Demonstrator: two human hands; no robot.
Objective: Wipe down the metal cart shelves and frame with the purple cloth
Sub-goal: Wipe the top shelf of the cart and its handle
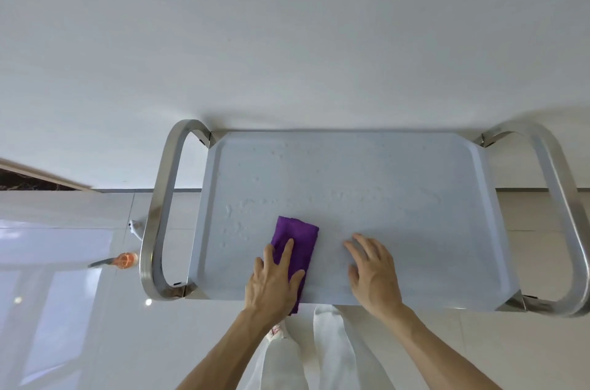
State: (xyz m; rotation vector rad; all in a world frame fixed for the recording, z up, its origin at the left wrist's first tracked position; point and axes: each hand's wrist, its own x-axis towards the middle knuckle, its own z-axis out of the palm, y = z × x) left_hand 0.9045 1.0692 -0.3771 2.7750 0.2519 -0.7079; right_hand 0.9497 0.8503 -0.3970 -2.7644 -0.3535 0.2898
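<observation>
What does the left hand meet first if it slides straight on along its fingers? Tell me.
Only wet shelf: the left hand, flat on the cloth, points at droplets, then probably the far rim.

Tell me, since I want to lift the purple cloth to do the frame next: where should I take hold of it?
Probably the far end of the purple cloth, from above. That end lies flat and bare on the top shelf, while the left hand presses straight fingers on the near half. The right hand rests beside it, free to pinch.
</observation>
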